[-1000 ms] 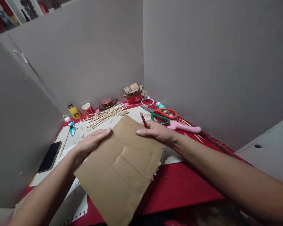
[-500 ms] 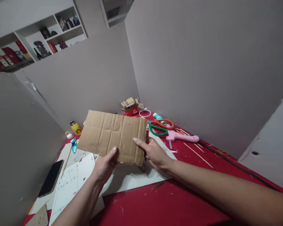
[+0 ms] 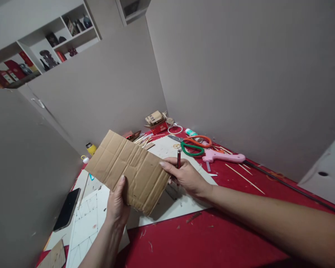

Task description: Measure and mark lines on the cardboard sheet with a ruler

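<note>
A creased piece of brown cardboard (image 3: 134,163) is held up in the air, tilted down to the right. My left hand (image 3: 117,204) grips its lower edge, thumb on the front face and fingers hidden behind. At the right corner my right hand (image 3: 191,178) pinches the cardboard with thumb and fingers. A dark red pen (image 3: 179,158) stands upright between the fingers of that same hand. Below the cardboard lies a white sheet (image 3: 184,203), and to the left a paper with drawn lines (image 3: 86,219).
Right of the sheet are scissors (image 3: 194,145) with orange and green handles, a pink glue gun (image 3: 226,156) with its black cord, and thin wooden sticks (image 3: 245,179). A phone (image 3: 67,209) lies at the left. A small box (image 3: 159,127) stands in the back corner.
The cardboard has turned clockwise, its right end dropping. My right hand shifted slightly right, and the pen in it has come into clearer view. Sticks behind the cardboard are now uncovered.
</note>
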`<state>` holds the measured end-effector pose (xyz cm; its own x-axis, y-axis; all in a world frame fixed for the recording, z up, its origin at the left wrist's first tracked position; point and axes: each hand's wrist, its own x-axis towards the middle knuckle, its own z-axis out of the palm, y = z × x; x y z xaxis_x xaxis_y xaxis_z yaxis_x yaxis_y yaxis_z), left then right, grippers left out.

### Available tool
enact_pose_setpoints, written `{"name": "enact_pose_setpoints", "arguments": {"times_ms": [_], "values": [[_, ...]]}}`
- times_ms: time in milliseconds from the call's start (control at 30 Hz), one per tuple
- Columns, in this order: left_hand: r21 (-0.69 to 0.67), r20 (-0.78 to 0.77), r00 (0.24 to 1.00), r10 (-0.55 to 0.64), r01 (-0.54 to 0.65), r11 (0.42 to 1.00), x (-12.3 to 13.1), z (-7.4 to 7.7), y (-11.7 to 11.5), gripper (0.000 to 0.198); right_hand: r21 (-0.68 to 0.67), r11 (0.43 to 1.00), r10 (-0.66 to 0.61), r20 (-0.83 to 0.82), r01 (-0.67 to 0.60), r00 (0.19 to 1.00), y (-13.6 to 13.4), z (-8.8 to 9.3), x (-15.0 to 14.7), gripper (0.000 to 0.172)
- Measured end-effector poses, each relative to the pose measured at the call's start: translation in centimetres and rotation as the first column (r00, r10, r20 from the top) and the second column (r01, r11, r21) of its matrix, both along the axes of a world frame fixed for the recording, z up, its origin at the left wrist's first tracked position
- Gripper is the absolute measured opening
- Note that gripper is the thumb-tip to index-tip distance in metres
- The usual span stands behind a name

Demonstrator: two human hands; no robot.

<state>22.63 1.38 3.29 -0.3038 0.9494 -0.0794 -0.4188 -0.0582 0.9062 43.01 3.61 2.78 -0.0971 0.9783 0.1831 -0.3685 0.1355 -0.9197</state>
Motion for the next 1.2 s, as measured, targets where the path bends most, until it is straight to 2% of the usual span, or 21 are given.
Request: {"name": "enact_pose_setpoints", "arguments": {"times_ms": [167, 200, 267, 333, 400, 533, 633, 800, 933, 1033, 1133, 1200], "values": [[0.000, -0.018, 1.000, 0.011, -0.011, 1.000, -1.2, -0.3, 0.7, 0.046, -0.055, 0.995, 0.086, 0.041, -0.084, 0.995, 0.8, -0.7, 0.2, 0.063], [0.000, -0.025, 1.000, 0.019, -0.019, 1.000, -1.5, -0.3, 0.9, 0.047, -0.054, 0.996, 0.075, 0.066, -0.071, 0.995, 1.2, -0.9, 0.4, 0.067], [0.009, -0.042, 0.999, 0.035, -0.034, 0.999, -2.2, -0.2, 1.3, 0.047, 0.020, 1.000, -0.020, 0.251, 0.016, 0.968, 1.9, -1.0, 1.0, 0.071], [0.027, -0.062, 0.997, 0.056, -0.054, 0.998, -2.9, 0.1, 1.7, 0.045, 0.155, 0.983, -0.160, 0.503, 0.094, 0.849, 2.7, -1.2, 1.7, 0.062], [0.049, -0.081, 0.993, 0.088, -0.085, 0.995, -3.6, 0.4, 2.0, 0.042, 0.243, 0.965, -0.243, 0.672, 0.101, 0.700, 3.2, -1.5, 2.3, 0.049], [0.078, -0.106, 0.985, 0.135, -0.127, 0.989, -4.8, 1.0, 2.7, 0.037, 0.288, 0.956, -0.277, 0.828, 0.054, 0.488, 3.8, -2.4, 2.9, 0.055], [0.086, -0.107, 0.983, 0.149, -0.140, 0.986, -5.2, 1.0, 3.1, 0.031, 0.295, 0.955, -0.269, 0.895, -0.018, 0.357, 4.0, -3.0, 2.5, 0.051], [0.042, -0.084, 0.986, 0.141, -0.137, 0.990, -5.4, 0.6, 3.8, 0.022, 0.296, 0.949, -0.270, 0.940, -0.105, 0.209, 4.5, -2.7, 2.2, 0.042], [0.052, -0.063, 0.989, 0.135, -0.132, 0.990, -5.7, 0.2, 4.3, 0.023, 0.321, 0.946, -0.323, 0.945, 0.038, 0.058, 5.9, -0.6, 5.0, 0.037], [0.095, -0.048, 0.991, 0.129, -0.124, 0.988, -5.9, 0.0, 4.4, 0.026, 0.262, 0.950, -0.255, 0.965, 0.167, -0.067, 7.9, 0.7, 8.2, 0.030], [0.137, -0.030, 0.994, 0.110, -0.105, 0.985, -6.1, 0.0, 4.2, 0.033, 0.168, 0.962, -0.148, 0.984, 0.217, -0.102, 9.7, 0.7, 10.2, 0.029], [0.156, -0.016, 0.996, 0.089, -0.085, 0.984, -6.1, 0.2, 3.9, 0.036, 0.174, 0.958, -0.158, 0.984, 0.230, -0.085, 10.7, 0.2, 10.7, 0.030]]}}
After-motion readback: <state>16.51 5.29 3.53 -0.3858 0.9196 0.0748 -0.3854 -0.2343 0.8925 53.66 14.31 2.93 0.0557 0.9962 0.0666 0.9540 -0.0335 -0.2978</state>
